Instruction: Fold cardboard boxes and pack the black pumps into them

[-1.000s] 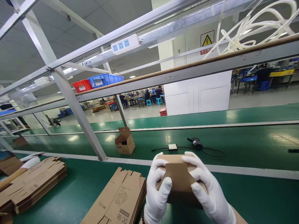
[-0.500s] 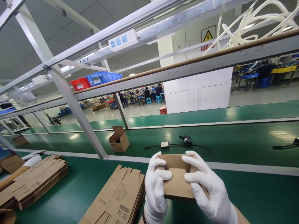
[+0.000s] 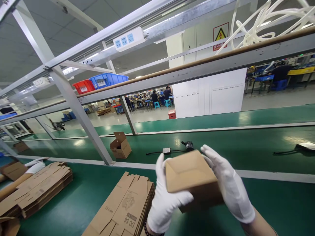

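A brown cardboard box (image 3: 193, 173), turned so that a closed face points up, is between my white-gloved hands above the green bench. My left hand (image 3: 164, 200) grips its left side, thumb across the near face and fingers along the far left edge. Along the right side lies my right hand (image 3: 227, 183), its fingers stretched out and its thumb hidden; the contact there is partly hidden. Left of my hands is a stack of flat cartons (image 3: 123, 206) printed "DC 56". A black pump-like device (image 3: 188, 146) with a cable and a small labelled block (image 3: 166, 150) lies beyond the box.
An open carton (image 3: 120, 147) stands on the green conveyor (image 3: 236, 147) near a metal post (image 3: 81, 114). At far left, another person's gloved hand (image 3: 35, 167) is beside a second carton stack (image 3: 46, 186). A black cabled part (image 3: 302, 147) lies at right.
The box has been turned over from its open side showing to a closed face up. My right hand has straightened its fingers along the side; my left thumb now crosses the near face.
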`<state>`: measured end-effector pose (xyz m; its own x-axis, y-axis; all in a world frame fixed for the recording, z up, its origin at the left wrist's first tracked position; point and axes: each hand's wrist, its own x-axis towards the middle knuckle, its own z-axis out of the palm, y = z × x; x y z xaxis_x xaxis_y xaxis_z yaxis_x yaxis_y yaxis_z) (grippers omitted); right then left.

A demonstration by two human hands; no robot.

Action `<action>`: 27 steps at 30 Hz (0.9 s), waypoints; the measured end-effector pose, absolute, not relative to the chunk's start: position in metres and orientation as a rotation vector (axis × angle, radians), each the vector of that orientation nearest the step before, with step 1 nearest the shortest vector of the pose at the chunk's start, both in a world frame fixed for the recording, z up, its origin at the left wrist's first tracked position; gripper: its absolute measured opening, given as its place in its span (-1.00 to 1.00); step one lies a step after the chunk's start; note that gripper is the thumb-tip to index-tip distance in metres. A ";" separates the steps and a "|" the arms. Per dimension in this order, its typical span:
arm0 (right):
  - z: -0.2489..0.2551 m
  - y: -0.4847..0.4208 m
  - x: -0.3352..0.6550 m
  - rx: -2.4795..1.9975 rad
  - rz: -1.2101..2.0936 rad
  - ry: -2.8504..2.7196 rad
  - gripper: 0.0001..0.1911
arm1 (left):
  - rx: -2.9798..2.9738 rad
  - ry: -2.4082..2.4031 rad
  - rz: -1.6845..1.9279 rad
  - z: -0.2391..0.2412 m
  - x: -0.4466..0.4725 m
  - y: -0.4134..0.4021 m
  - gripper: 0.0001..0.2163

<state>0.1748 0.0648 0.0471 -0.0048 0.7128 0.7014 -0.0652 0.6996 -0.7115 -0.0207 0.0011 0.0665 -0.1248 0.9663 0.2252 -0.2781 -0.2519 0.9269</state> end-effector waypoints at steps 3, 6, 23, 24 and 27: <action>0.045 0.088 0.180 -0.732 0.812 -1.234 -0.46 | 0.689 0.863 1.838 0.076 -0.038 0.010 -0.14; 0.048 0.103 0.185 -0.777 1.189 -1.174 -0.35 | 0.374 0.811 1.936 0.087 -0.056 0.016 -0.51; 0.041 0.112 0.178 -0.816 1.454 -1.612 -0.40 | 0.166 0.780 1.935 0.094 -0.057 0.025 -0.69; 0.040 0.114 0.180 -0.773 1.505 -1.588 -0.41 | 0.161 0.772 1.937 0.093 -0.059 0.027 -0.69; 0.036 0.118 0.181 -0.650 1.586 -1.426 -0.46 | 0.158 0.756 1.955 0.090 -0.063 0.031 -0.70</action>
<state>0.1806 0.1179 0.0357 -0.4748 0.8632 0.1718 -0.2622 0.0476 -0.9638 -0.0634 0.0309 0.0897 -0.4981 0.8427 -0.2044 -0.7612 -0.3120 0.5686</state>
